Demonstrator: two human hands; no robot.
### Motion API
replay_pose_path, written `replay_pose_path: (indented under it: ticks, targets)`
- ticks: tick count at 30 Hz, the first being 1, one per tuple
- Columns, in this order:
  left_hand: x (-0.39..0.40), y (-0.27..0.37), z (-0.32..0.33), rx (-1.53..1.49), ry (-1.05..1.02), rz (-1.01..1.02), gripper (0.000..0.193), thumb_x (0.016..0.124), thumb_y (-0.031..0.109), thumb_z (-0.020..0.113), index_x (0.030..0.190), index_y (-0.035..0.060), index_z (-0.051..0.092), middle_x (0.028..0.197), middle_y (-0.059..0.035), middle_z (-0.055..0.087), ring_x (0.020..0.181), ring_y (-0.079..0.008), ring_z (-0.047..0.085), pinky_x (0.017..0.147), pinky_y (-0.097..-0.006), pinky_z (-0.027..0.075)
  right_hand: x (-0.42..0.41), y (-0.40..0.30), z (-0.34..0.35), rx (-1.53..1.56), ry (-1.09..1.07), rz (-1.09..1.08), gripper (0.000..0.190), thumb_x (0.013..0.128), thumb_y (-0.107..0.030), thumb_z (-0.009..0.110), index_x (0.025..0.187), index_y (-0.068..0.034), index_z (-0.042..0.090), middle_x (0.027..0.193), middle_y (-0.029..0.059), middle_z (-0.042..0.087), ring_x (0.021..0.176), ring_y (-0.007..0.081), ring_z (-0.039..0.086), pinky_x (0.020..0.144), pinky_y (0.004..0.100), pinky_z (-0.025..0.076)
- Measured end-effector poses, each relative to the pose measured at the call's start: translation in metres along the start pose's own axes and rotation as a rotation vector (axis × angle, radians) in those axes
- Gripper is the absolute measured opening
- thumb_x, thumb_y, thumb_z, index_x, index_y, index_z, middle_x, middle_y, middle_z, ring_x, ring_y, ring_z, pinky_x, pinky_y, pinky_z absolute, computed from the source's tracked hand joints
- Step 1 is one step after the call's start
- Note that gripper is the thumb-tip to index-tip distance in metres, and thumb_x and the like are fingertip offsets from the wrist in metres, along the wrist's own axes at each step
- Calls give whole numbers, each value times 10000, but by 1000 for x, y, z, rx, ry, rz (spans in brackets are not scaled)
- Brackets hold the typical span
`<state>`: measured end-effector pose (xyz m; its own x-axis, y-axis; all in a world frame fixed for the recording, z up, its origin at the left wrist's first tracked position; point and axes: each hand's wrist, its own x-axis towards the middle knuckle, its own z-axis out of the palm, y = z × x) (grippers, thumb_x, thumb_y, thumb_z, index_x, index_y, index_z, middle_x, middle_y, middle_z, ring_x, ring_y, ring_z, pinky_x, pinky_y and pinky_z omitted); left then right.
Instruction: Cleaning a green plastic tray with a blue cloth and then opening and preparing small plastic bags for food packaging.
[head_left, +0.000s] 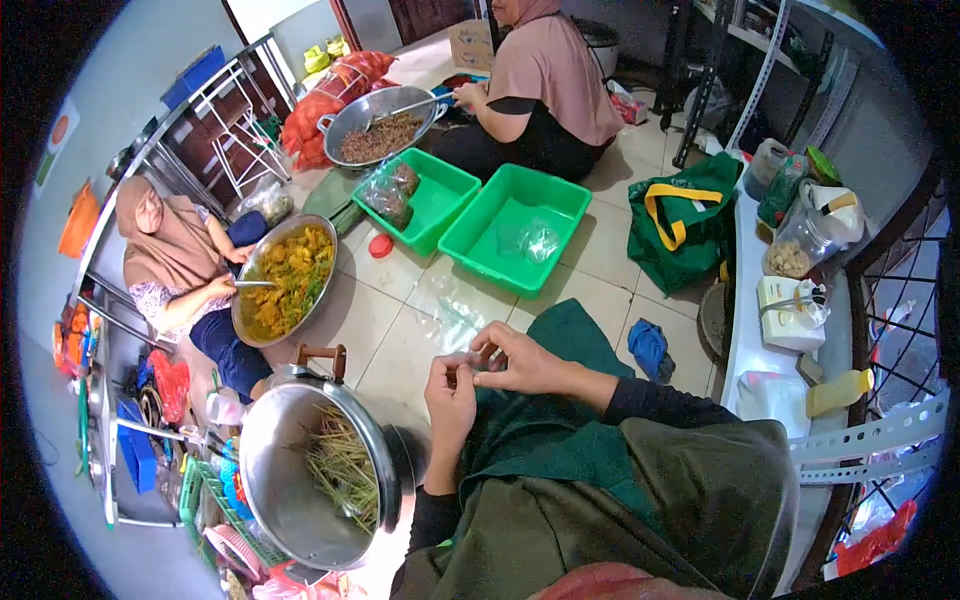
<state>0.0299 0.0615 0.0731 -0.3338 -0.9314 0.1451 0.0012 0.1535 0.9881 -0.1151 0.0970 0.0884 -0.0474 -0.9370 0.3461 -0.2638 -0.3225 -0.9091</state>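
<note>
My left hand (452, 401) and my right hand (523, 361) meet above my lap, thumbs and fingers bent towards each other. Whatever lies between the fingertips is too thin or small to make out. Just beyond them is a clear plastic bag (448, 311); I cannot tell whether the fingers grip its edge or it lies apart on the floor. Dark green cloth (574, 337) covers my legs. By my left forearm stands a large steel pot (274, 465), with a bundle of thin yellow-green stalks (341, 465) inside.
Two green plastic tubs (517, 281) (450, 176) sit ahead, holding clear bags. One person (169, 262) stirs a basin of yellow food (289, 277); another person (551, 82) sits by a wok (412, 97). A green bag (682, 225) and blue cloth (650, 349) lie rightward, beside a cluttered white shelf (742, 345).
</note>
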Motion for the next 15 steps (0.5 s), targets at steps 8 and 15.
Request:
replay_pose_path:
  ticks: [8, 15]
  targets:
    - [-12, -13, -6, -2, -74, -70, 88, 863, 82, 501, 894, 22, 557, 714, 13, 532, 597, -35, 457, 532, -179, 392, -2, 12, -4, -163, -64, -58, 193, 771, -39, 511, 963, -25, 524, 790, 103, 532, 731, 194, 560, 644, 284, 452]
    - [-13, -12, -6, -61, -86, -164, 121, 869, 98, 502, 935, 31, 577, 787, -7, 574, 657, -49, 516, 573, -187, 439, -7, 6, 6, -136, -45, -161, 251, 738, -12, 502, 988, -5, 486, 884, 126, 500, 744, 220, 542, 647, 326, 458]
